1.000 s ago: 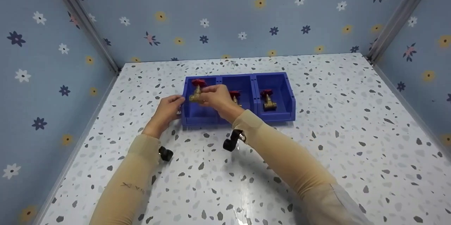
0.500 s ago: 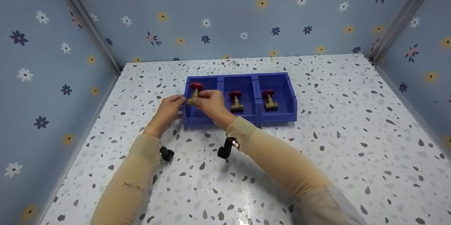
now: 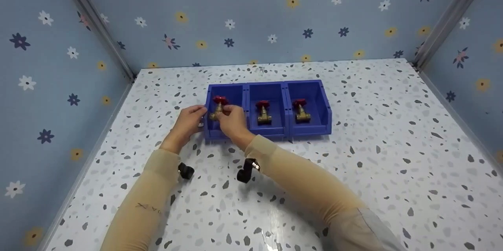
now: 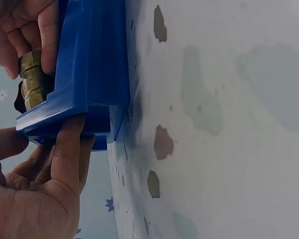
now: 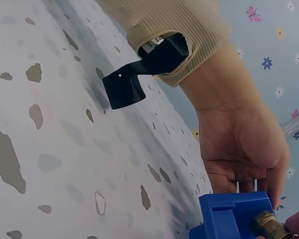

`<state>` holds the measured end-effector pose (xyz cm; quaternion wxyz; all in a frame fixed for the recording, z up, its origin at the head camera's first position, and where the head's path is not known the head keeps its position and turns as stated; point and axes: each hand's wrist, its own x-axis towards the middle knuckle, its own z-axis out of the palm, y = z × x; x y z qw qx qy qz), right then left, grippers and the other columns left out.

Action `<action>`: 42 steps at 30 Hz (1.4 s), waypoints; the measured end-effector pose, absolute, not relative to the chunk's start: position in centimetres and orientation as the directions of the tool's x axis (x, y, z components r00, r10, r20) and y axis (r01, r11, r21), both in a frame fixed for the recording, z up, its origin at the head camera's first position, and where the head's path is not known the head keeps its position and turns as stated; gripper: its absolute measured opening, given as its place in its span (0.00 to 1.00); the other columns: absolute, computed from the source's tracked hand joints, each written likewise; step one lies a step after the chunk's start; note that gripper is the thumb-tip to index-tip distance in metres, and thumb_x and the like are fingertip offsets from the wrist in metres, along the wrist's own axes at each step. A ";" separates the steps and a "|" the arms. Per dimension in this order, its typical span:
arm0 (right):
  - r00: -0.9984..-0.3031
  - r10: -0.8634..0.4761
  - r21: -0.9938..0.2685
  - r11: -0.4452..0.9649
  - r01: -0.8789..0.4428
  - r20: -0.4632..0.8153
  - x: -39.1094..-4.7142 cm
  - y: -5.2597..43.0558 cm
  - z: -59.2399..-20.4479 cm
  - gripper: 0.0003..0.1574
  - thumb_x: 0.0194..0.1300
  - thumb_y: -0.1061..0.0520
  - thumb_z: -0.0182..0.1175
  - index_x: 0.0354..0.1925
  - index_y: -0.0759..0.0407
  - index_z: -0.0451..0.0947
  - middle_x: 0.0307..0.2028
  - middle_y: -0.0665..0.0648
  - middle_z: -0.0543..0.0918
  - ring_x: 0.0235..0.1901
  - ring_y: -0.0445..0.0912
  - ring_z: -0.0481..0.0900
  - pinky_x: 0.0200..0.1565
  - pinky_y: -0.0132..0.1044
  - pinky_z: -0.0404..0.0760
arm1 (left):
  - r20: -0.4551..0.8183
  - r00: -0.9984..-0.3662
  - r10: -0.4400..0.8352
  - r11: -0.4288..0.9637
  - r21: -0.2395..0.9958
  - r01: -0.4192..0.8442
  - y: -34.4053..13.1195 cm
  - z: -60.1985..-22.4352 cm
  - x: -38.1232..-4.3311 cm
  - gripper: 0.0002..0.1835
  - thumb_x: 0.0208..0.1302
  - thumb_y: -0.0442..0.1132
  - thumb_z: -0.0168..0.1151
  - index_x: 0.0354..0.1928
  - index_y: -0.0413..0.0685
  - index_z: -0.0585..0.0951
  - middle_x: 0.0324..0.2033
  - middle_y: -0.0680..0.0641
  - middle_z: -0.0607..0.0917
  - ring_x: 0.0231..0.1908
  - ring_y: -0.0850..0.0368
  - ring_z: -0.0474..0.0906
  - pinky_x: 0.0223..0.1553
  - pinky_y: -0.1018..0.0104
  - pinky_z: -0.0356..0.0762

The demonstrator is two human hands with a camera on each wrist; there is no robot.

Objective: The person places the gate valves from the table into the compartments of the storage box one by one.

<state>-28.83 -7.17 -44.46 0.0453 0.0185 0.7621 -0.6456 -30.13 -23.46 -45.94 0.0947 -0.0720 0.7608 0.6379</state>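
While the right hand pinches the brass valve by its body, fingers curled round it, the valve sits low in the leftmost bin of the blue 3-bin row, at or just above the floor; can't tell which. Left hand grips that bin's left wall, thumb over the rim per left wrist view, fingers under the lip.

Risks, as judged:
- Valve is top-heavy w/ the red handwheel up; let go before it's seated and it prob tips onto its side or knocks the bin wall.
- Bin looks light; if the left hand eases off, a sideways push could slide the row on the smooth speckled bench.
- Fingers tight in a narrow bin, so the handwheel could snag on the way out.

Valve: small brass body, threaded end visible in wrist views, red wheel on top. Matching valves stand upright in the middle bin and right bin.
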 end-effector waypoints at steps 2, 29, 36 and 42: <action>-0.994 -0.028 -0.981 0.168 0.096 -0.102 -28.9 -7.4 -44.6 0.24 0.78 0.65 0.62 0.66 0.76 0.78 0.60 0.69 0.87 0.60 0.52 0.86 0.60 0.37 0.88 | -0.243 -0.970 0.011 0.186 0.954 -0.237 -23.4 -45.8 -30.1 0.25 0.88 0.44 0.48 0.75 0.37 0.75 0.61 0.41 0.84 0.50 0.60 0.84 0.55 0.62 0.90; -0.978 0.057 -0.911 0.357 0.207 -0.200 -30.6 -8.6 -43.9 0.19 0.84 0.56 0.56 0.45 0.67 0.89 0.48 0.61 0.90 0.40 0.46 0.79 0.38 0.35 0.79 | -0.240 -0.971 0.002 0.188 0.954 -0.235 -23.3 -45.6 -29.9 0.24 0.88 0.44 0.50 0.74 0.37 0.76 0.57 0.44 0.84 0.49 0.61 0.83 0.53 0.65 0.89; -0.971 0.087 -0.906 0.350 0.238 -0.221 -31.1 -8.9 -44.0 0.16 0.83 0.58 0.56 0.55 0.67 0.85 0.53 0.61 0.90 0.46 0.47 0.81 0.52 0.41 0.87 | -0.228 -0.974 -0.006 0.179 0.958 -0.225 -23.2 -45.7 -29.9 0.23 0.87 0.43 0.51 0.73 0.35 0.77 0.53 0.46 0.85 0.47 0.62 0.83 0.51 0.66 0.90; -0.968 0.084 -0.890 0.381 0.252 -0.238 -31.3 -8.9 -44.0 0.17 0.84 0.58 0.55 0.58 0.68 0.84 0.54 0.61 0.89 0.47 0.47 0.81 0.54 0.41 0.87 | -0.214 -0.977 -0.006 0.186 0.959 -0.212 -23.4 -45.8 -29.9 0.24 0.87 0.43 0.51 0.73 0.34 0.77 0.52 0.46 0.86 0.46 0.62 0.84 0.51 0.65 0.91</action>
